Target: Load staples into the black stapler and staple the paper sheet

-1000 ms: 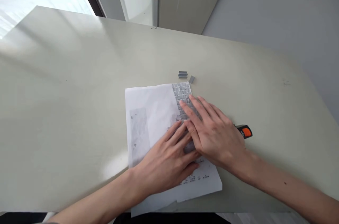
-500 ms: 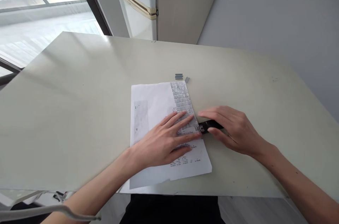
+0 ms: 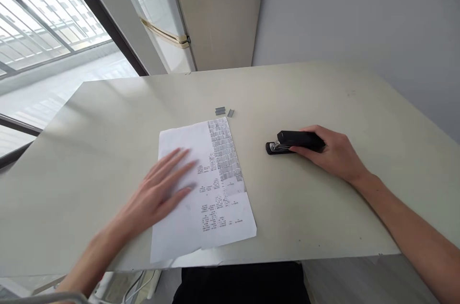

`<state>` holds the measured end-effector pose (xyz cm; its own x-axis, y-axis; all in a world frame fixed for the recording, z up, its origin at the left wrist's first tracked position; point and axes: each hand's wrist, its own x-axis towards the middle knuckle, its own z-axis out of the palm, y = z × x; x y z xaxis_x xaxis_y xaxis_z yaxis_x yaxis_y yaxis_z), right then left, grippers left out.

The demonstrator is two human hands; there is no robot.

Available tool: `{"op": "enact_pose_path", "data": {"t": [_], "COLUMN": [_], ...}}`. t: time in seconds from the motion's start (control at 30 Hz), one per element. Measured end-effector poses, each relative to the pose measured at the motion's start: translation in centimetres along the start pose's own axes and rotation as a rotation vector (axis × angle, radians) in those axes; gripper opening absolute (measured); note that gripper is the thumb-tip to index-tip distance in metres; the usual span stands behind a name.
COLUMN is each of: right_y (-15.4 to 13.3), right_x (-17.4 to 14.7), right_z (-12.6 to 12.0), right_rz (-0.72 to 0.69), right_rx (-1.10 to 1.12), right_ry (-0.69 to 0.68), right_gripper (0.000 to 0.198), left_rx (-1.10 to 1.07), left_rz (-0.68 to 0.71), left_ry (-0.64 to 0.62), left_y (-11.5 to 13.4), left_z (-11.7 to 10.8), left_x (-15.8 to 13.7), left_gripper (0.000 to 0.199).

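A black stapler [image 3: 300,140] rests on the table to the right of the paper, its jaw pointing left. My right hand [image 3: 328,151] is wrapped round its rear end, thumb on the near side. The printed sheet of paper [image 3: 230,218] lies near the front edge, with a dense band of grey strips along its upper right side. Over the paper's left half is my left hand [image 3: 161,184], fingers spread and slightly blurred; whether it presses on the sheet I cannot tell. Just beyond the paper's top edge lie small strips of staples [image 3: 220,111].
The pale table [image 3: 118,151] reaches back to a fridge [image 3: 219,21] and a grey wall [image 3: 341,16]. A glass door with railings stands at the left. White cables [image 3: 132,287] hang below the table's front left edge.
The stapler has come away from the paper's right edge and now stands apart to its right, in my right hand. My left hand has shifted left across the sheet. The camera view has turned.
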<state>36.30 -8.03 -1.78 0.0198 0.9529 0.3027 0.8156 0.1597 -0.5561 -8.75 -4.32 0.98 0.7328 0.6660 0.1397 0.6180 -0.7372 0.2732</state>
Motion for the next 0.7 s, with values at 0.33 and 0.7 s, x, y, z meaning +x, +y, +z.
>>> {"op": "enact_pose_path", "data": {"t": [0.33, 0.7], "right_y": [-1.3, -0.6], "right_x": [0.3, 1.7], "right_z": [0.7, 0.0], "right_rz": [0.169, 0.419], "right_rx": [0.171, 0.408], "right_ry": [0.088, 0.377], "right_gripper": [0.040, 0.042], "left_rx": [0.124, 0.087], "left_rz": [0.013, 0.192], "left_ry": [-0.123, -0.069], "left_y": [0.3, 7.8], "left_z": [-0.3, 4.0], "left_x": [-2.7, 7.9], "left_gripper": [0.077, 0.072]}}
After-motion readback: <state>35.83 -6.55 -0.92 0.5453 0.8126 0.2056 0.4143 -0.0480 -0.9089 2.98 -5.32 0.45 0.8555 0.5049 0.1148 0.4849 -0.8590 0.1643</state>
